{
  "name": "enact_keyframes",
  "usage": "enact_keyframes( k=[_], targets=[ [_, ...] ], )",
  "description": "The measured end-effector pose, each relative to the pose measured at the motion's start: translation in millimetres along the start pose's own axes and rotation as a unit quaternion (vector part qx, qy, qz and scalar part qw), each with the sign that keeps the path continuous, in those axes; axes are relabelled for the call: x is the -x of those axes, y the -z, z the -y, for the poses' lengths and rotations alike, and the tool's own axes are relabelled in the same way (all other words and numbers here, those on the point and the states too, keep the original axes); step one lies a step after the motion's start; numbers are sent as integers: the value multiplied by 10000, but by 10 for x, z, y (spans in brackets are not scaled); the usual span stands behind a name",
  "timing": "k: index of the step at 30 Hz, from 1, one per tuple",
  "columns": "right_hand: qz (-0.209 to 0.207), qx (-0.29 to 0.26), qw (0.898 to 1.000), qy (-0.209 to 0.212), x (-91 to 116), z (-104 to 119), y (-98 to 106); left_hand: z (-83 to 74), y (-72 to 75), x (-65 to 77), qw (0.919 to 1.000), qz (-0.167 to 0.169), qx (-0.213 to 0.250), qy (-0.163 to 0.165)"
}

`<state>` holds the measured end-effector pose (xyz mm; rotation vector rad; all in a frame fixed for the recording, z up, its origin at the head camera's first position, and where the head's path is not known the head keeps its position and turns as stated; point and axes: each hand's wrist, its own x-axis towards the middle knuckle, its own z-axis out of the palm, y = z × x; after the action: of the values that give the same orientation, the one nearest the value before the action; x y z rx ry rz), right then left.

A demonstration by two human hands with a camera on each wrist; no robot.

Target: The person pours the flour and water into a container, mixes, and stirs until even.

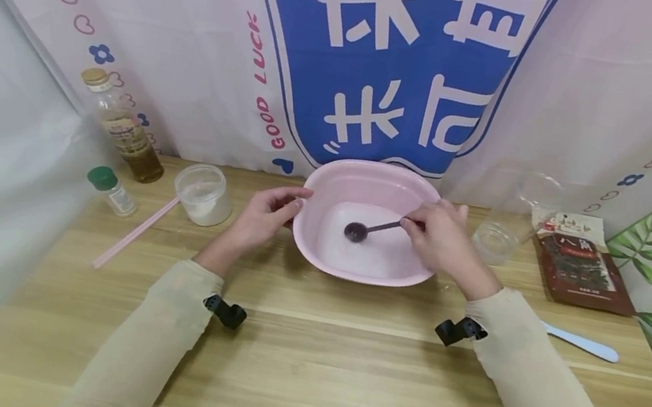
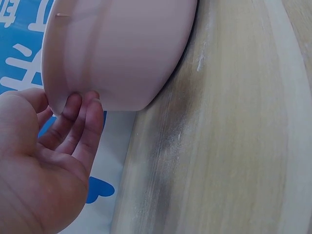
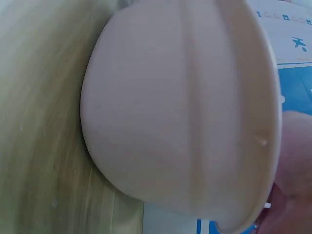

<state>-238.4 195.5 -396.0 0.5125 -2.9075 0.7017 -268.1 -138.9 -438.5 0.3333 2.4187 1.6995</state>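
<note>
A pink plastic basin [image 1: 323,260] stands on the wooden table, with white contents across its bottom. My left hand [image 1: 263,215] holds its left rim; in the left wrist view the fingers [image 2: 90,129] curl beneath the lip, against the outer wall. Over the basin, my right hand [image 1: 439,236] pinches the handle of a small dark measuring spoon [image 1: 356,232]. The spoon's round bowl is inside the basin, above the white contents. In the right wrist view the basin's outer wall [image 3: 156,107] hides the spoon and most of the right hand [image 3: 295,170].
Left of the basin are a tub of white powder [image 1: 210,210], pink chopsticks [image 1: 135,234], a green-capped jar [image 1: 119,195] and an oil bottle [image 1: 130,144]. To the right stand a clear cup [image 1: 496,238], a brown packet [image 1: 584,269] and a pale blue handle [image 1: 585,343]. A printed curtain hangs behind.
</note>
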Motion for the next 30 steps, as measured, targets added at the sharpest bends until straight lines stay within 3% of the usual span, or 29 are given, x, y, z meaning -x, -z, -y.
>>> enact_keyframes(
  k=[5, 10, 15, 22, 30],
  targets=[
    [-215, 308, 9992, -168, 20, -62, 95, 1, 9, 6, 10000, -4, -10, -17],
    [225, 179, 9996, -75, 87, -63, 243, 13, 2, 0, 9999, 37, 43, -83],
    [525, -95, 9985, 156, 58, 43, 173, 20, -4, -1, 9999, 21, 115, -97],
    [165, 5, 9995, -264, -50, 136, 8, 12, -1, 9, 9999, 8, 114, -81],
    [-272, 216, 9961, -810, -48, 26, 136, 14, 2, 18, 9998, 42, 136, -102]
  ],
)
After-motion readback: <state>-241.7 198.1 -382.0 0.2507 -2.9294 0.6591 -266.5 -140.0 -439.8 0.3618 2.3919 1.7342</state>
